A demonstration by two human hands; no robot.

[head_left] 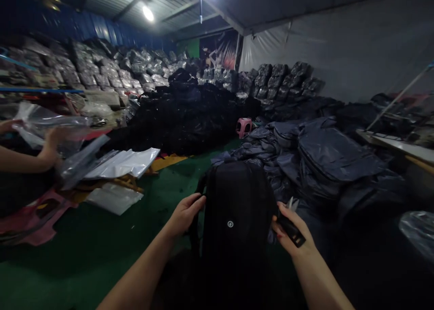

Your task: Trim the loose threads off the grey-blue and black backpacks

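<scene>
At six o'clock in the head view, a black backpack (237,210) stands between the person's hands. The left hand (186,214) is curled closed around a black strap (195,231) at the backpack's side. The right hand (291,228) is closed on what look like black-handled scissors (290,231), with pale blades (291,204) showing just beside the backpack. Beyond the backpack, a heap of dark navy bags (332,156) spreads from one to four o'clock and blocks the floor behind it, with a pink plastic stool (244,127) at its far edge. At nine o'clock, a co-worker's hands (50,140) hold a clear plastic bag (40,127) near white poly bags (122,163) on the green floor (101,260). Grey bagged stacks (101,66) rise at eleven o'clock.
</scene>
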